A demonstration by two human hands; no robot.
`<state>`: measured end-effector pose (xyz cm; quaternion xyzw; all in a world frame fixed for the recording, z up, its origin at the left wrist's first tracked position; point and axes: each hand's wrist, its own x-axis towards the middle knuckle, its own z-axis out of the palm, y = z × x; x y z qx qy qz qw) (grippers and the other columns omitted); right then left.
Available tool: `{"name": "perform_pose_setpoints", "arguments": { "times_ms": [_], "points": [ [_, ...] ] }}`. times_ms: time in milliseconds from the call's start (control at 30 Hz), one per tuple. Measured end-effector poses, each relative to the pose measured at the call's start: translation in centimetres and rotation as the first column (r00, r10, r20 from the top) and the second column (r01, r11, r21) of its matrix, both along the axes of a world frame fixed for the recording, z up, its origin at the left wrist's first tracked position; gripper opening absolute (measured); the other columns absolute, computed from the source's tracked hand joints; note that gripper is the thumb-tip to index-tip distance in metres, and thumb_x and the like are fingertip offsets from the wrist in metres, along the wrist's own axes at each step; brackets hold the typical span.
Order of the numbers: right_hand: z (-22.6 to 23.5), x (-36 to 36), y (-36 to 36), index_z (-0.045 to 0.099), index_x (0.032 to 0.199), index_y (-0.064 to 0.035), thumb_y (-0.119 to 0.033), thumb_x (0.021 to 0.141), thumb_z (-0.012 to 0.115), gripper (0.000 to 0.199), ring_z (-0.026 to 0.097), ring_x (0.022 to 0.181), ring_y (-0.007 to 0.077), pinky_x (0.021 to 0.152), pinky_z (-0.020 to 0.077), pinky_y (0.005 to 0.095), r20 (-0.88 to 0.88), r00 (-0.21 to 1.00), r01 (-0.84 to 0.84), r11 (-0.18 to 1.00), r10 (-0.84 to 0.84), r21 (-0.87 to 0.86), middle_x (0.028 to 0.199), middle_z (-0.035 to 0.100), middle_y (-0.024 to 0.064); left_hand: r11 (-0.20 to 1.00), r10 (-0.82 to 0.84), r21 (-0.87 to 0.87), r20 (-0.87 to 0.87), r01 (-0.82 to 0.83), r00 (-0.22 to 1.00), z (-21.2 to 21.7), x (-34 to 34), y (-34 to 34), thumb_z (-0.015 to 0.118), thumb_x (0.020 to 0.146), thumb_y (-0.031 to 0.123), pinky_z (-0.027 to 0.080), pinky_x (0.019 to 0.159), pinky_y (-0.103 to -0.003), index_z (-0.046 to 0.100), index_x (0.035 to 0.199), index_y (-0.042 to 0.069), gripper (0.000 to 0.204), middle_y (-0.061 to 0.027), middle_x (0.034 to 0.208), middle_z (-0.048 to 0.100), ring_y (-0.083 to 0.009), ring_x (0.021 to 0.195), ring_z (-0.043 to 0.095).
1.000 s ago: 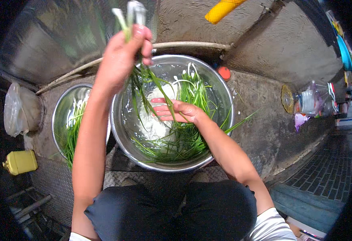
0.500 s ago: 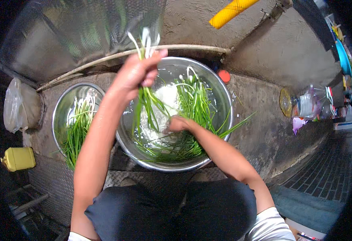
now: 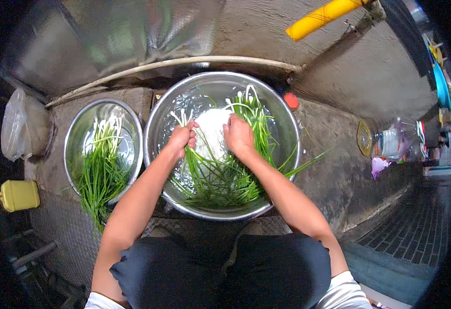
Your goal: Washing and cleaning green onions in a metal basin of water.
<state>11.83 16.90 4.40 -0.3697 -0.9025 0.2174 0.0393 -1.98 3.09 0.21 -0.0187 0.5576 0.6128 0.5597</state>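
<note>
Over the round, shiny metal basin [image 3: 225, 213], your left fist [image 3: 183, 138] clenches slender, white-bulbed scallions [image 3: 199, 167]; your right hand [image 3: 239, 135] looks half-curled, contents unclear.

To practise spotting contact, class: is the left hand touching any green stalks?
Touching: the head view shows the left hand closed around green stalks, their white ends showing above the fist.

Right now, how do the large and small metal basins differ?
The large basin is wider than the small basin. The left hand and right hand are over the large basin, neither over the small basin. Both basins are shiny metal and hold green stalks.
</note>
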Motion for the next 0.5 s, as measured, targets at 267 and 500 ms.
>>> {"name": "perform_pose_setpoints", "arguments": {
  "times_ms": [267, 500],
  "points": [
    [-3.0, 0.3, 1.4, 0.054, 0.096, 0.0079, -0.015, 0.082, 0.059, 0.027, 0.068, 0.071, 0.0356, 0.061, 0.0553, 0.0441, 0.153, 0.987, 0.013, 0.967, -0.054, 0.256, 0.085, 0.065, 0.0218, 0.992, 0.075, -0.096, -0.035, -0.078, 0.997, -0.8, -0.1, -0.1, 0.056, 0.093, 0.025, 0.024, 0.037, -0.024, 0.052, 0.086, 0.008, 0.019, 0.0056, 0.054, 0.031, -0.0069, 0.041, 0.029],
    [-4.2, 0.2, 1.8, 0.056, 0.094, 0.008, -0.006, 0.082, 0.052, 0.019, 0.069, 0.07, 0.0319, 0.058, 0.0562, 0.0407, 0.266, 0.963, -0.045, 0.955, -0.036, 0.294, 0.081, 0.067, 0.0201, 0.99, 0.097, 0.091, 0.094, -0.106, 0.991, -0.6, -0.3, -0.4, 0.058, 0.093, 0.028, 0.018, 0.033, -0.025, 0.037, 0.066, 0.018, 0.036, 0.0076, 0.049, 0.026, -0.0061, 0.037, 0.022]
  ]
}}
